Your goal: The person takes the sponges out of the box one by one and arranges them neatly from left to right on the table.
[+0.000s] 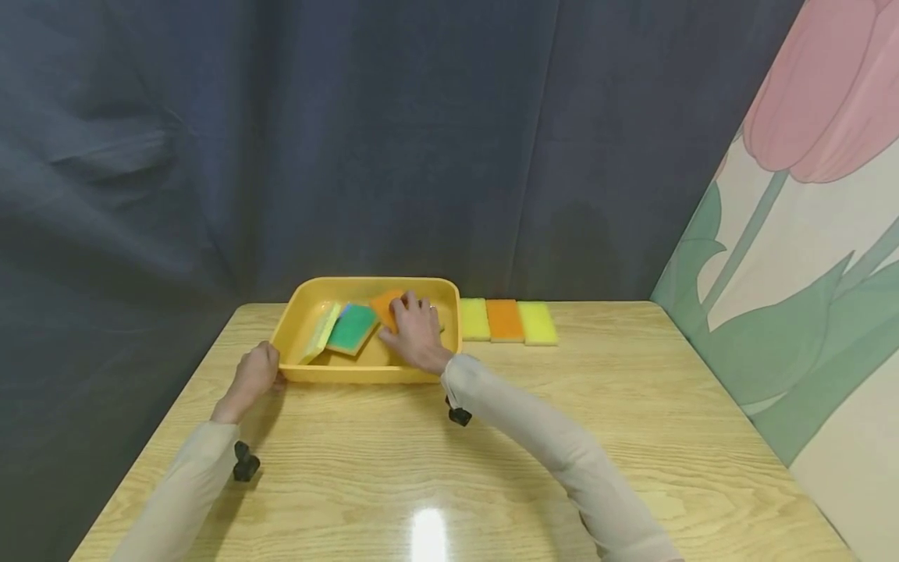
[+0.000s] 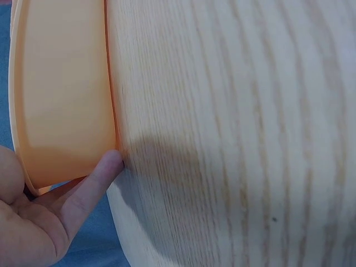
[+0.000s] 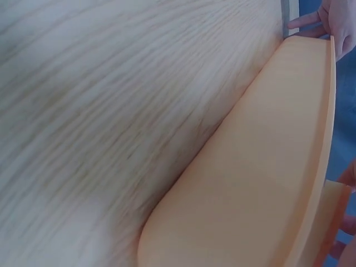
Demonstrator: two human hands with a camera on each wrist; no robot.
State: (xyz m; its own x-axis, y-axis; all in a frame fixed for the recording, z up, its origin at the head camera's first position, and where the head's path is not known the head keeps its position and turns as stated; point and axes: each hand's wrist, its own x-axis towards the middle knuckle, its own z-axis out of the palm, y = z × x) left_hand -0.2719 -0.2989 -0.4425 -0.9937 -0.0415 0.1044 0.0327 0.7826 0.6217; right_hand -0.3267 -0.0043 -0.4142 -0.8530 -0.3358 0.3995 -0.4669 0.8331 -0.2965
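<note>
Pinching the orange sponge [image 1: 383, 305] inside the yellow tub [image 1: 365, 375], right hand [image 1: 417, 334] has it at its left side, long axis unclear; left hand [image 1: 254, 370], farther away, grips the near-left corner.

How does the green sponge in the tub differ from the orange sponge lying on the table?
Color: the green sponge shows a green face, the orange sponge an orange one.
Place: the green sponge is inside the tub; the orange sponge is on the table, between two yellow sponges.
Pose: the green sponge is tilted; the orange sponge lies flat.
Both are flat, roughly rectangular blocks.
</note>
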